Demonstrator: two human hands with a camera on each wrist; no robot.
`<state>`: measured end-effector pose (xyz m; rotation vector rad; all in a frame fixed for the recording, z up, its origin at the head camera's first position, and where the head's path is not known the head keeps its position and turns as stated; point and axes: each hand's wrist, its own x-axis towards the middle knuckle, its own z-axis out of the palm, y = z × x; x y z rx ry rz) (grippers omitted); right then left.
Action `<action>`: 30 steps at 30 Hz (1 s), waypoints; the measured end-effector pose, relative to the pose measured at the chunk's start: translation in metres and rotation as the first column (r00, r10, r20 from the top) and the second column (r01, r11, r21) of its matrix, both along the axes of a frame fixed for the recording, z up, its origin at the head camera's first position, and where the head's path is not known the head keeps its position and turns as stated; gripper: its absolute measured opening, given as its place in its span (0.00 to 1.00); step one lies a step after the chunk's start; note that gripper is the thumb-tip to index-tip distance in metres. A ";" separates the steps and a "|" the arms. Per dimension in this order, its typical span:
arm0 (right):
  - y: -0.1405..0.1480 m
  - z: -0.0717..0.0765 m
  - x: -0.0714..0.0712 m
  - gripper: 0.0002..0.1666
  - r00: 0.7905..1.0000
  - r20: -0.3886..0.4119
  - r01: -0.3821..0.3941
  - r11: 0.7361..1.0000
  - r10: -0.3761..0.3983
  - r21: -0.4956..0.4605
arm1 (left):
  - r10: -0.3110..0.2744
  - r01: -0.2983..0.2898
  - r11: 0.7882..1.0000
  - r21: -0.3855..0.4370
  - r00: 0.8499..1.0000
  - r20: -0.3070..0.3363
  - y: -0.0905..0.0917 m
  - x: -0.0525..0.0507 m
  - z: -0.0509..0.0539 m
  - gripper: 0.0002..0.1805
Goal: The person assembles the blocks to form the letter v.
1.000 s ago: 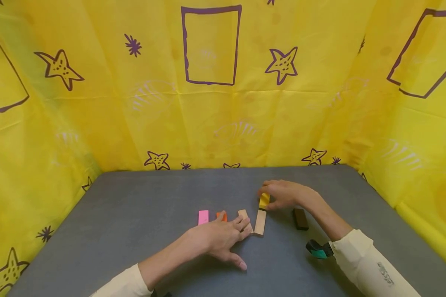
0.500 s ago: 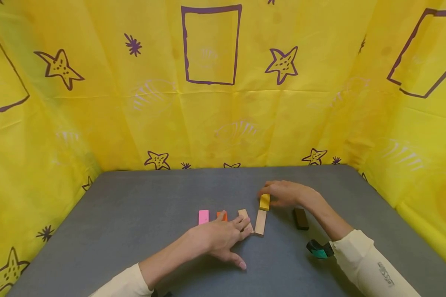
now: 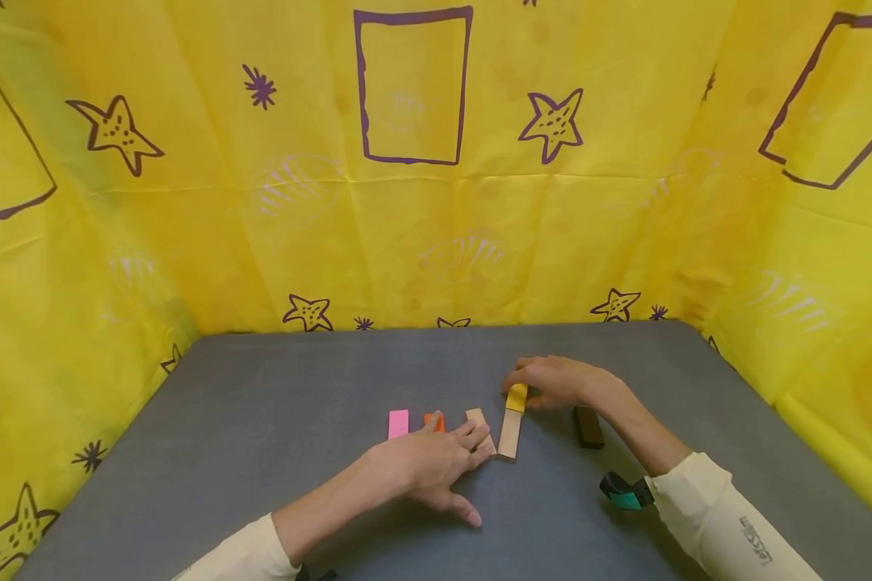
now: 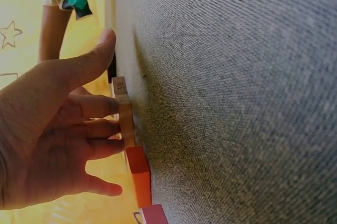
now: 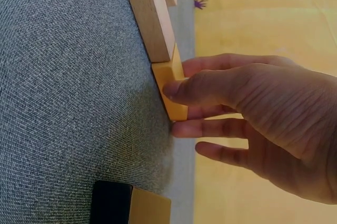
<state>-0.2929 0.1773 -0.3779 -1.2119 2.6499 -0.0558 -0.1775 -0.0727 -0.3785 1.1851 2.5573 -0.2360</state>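
My right hand pinches a yellow wooden block between thumb and fingers; the right wrist view shows the thumb on its side. The block's near end meets the far end of a plain wooden block, roughly in line with it. My left hand lies with fingers spread, its fingertips on a second plain block, which slants so its near end comes close to the first. One left finger reaches over an orange block, partly hidden by the hand. In the left wrist view, a plain block bears printed marks.
A pink block lies left of the orange one, partly behind the left hand. A dark brown block lies beneath the right forearm. Grey cloth covers the table, and a yellow patterned curtain surrounds its back and sides.
The yellow block has moved slightly toward me, closing the small dark gap at the plain block's end. My right hand shifted with it; my left hand stayed still.
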 end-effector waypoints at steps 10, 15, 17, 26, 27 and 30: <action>0.000 0.002 0.002 0.20 0.999 -0.026 -0.035 0.999 0.035 -0.005 | 0.021 -0.021 1.000 0.007 1.000 0.010 -0.001 0.000 0.001 0.53; 0.000 0.003 0.003 0.23 1.000 -0.021 -0.005 1.000 0.005 0.008 | 0.020 -0.020 1.000 0.010 1.000 0.011 -0.001 0.000 0.001 0.53; 0.000 0.005 0.004 0.25 1.000 -0.021 0.009 1.000 -0.009 0.011 | 0.021 -0.021 1.000 0.009 1.000 0.011 0.000 0.001 0.001 0.53; -0.002 0.005 0.005 0.23 1.000 -0.024 -0.014 1.000 0.014 0.008 | 0.017 -0.017 1.000 -0.009 1.000 -0.004 0.000 0.000 0.000 0.53; -0.002 0.005 0.005 0.23 1.000 -0.023 -0.013 1.000 0.013 0.010 | 0.018 -0.018 1.000 -0.007 1.000 -0.003 0.001 0.000 0.000 0.53; -0.003 0.005 0.006 0.23 1.000 -0.021 -0.007 1.000 0.007 0.011 | 0.020 -0.020 1.000 -0.006 1.000 -0.002 0.001 0.000 0.000 0.53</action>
